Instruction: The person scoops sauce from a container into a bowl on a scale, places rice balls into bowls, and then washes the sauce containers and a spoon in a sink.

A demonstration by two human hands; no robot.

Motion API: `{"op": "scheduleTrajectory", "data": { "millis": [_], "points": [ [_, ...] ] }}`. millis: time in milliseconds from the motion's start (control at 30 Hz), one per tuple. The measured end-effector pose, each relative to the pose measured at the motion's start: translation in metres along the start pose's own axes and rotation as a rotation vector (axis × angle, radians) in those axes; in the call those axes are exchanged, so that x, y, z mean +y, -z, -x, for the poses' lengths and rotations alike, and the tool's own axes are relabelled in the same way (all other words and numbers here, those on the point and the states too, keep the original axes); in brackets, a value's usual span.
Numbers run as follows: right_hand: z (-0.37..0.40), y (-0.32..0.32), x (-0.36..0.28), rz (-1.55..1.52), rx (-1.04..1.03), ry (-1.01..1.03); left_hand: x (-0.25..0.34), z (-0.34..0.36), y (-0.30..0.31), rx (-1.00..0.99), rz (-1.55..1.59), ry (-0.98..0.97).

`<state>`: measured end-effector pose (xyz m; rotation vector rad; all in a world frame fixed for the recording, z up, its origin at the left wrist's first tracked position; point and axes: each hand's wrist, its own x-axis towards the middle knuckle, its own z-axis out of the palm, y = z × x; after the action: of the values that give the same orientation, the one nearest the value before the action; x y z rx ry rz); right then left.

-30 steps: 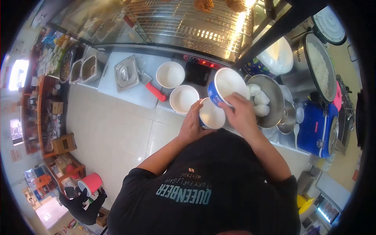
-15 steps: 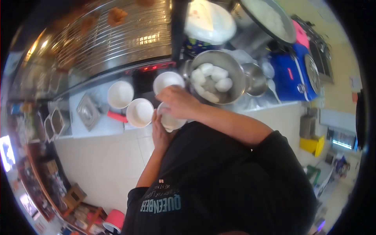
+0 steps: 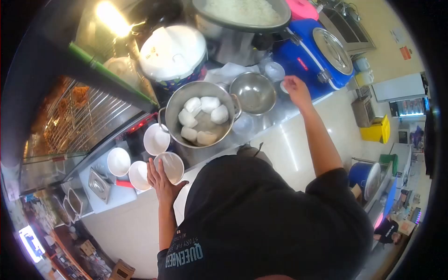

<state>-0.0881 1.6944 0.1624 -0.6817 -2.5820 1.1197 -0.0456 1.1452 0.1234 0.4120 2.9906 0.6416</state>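
My left hand (image 3: 161, 179) has its fingers spread against the side of a white paper bowl (image 3: 171, 169) at the counter's front edge. Three more white bowls stand around it: one in front (image 3: 157, 140), one beside it (image 3: 139, 175) and one at the far left (image 3: 119, 162). Out to the right, my right hand (image 3: 298, 91) has curled fingers over a white spoon (image 3: 283, 87), whose handle the hand hides. Between my hands sits a steel pot (image 3: 173, 112) with several white wrapped bundles (image 3: 219, 114) inside. Beside the pot is a steel mixing bowl (image 3: 253, 93).
A blue cooler (image 3: 303, 51) stands right of the mixing bowl. Behind the pot are a white-lidded container (image 3: 172, 51) and a large tub of rice (image 3: 242, 14). A lit glass display case (image 3: 65, 116) borders the left. A red handle (image 3: 124, 184) lies near the bowls.
My right hand has left the bowl and reached right to the spoon. My left hand has opened out against the bowl. The view has turned right, shifting the counter leftward.
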Motion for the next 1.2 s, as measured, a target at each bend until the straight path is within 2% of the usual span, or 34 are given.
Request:
{"op": "scheduleTrajectory", "data": {
  "millis": [67, 133, 167, 233, 267, 300, 333, 367, 400, 433, 500, 567, 633, 667, 767, 833, 867, 967, 1000, 1133, 1200],
  "points": [
    [-0.016, -0.002, 0.048, 0.15, 0.034, -0.016, 0.013, -0.002, 0.0, -0.049, -0.038, -0.001],
    [-0.028, -0.008, 0.084, 0.249, 0.067, 0.009, 0.022, -0.001, -0.007, 0.04, -0.021, 0.003],
    [-0.04, -0.013, 0.1, 0.254, 0.089, -0.059, 0.027, -0.002, -0.012, 0.089, -0.014, 0.011],
    [-0.064, -0.027, 0.121, 0.264, 0.108, -0.186, 0.038, 0.001, -0.022, 0.197, 0.002, 0.128],
    [-0.077, -0.032, 0.127, 0.298, 0.107, -0.135, 0.038, 0.006, -0.033, 0.271, 0.027, 0.209],
    [-0.089, -0.032, 0.124, 0.18, -0.056, -0.244, 0.035, 0.016, -0.041, 0.355, 0.037, 0.301],
    [-0.106, -0.043, 0.139, 0.198, -0.142, -0.292, 0.035, 0.025, -0.05, 0.422, 0.057, 0.37],
    [-0.11, -0.044, 0.129, 0.182, -0.18, -0.359, 0.035, 0.03, -0.061, 0.498, 0.076, 0.436],
    [-0.12, -0.058, 0.157, 0.072, -0.164, -0.374, 0.034, 0.038, -0.069, 0.529, 0.084, 0.505],
    [-0.117, -0.055, 0.155, -0.067, -0.148, -0.388, 0.035, 0.046, -0.076, 0.565, 0.098, 0.57],
    [-0.11, -0.051, 0.148, -0.347, -0.112, -0.416, 0.044, 0.057, -0.089, 0.592, 0.305, 0.734],
    [-0.097, -0.043, 0.151, -0.334, -0.043, -0.321, 0.068, 0.054, -0.089, 0.636, 0.528, 0.901],
    [-0.09, -0.037, 0.158, -0.258, -0.099, -0.275, 0.074, 0.061, -0.09, 0.663, 0.757, 1.016],
    [-0.089, -0.04, 0.161, -0.226, -0.106, -0.256, 0.069, 0.062, -0.094, 0.673, 0.866, 1.042],
    [-0.097, -0.043, 0.165, 0.266, -0.144, -0.058, 0.045, 0.061, -0.114, 0.645, 1.104, 1.062],
    [-0.1, -0.044, 0.155, 0.129, -0.136, -0.197, 0.042, 0.054, -0.107, 0.628, 1.223, 1.027],
    [-0.095, -0.044, 0.142, -0.011, -0.042, -0.286, 0.044, 0.052, -0.101, 0.626, 1.277, 1.034],
    [-0.095, -0.028, 0.137, 0.237, -0.003, -0.083, 0.037, 0.054, -0.092, 0.602, 1.489, 1.033],
    [-0.08, -0.015, 0.112, 0.391, 0.037, 0.046, 0.034, 0.057, -0.092, 0.582, 1.503, 1.022],
    [-0.037, 0.027, 0.046, 0.419, 0.162, 0.162, 0.018, 0.064, -0.103, 0.528, 1.59, 1.011],
    [-0.035, 0.044, 0.038, 0.406, 0.213, 0.216, 0.007, 0.064, -0.108, 0.462, 1.61, 0.964]
  ]
}}
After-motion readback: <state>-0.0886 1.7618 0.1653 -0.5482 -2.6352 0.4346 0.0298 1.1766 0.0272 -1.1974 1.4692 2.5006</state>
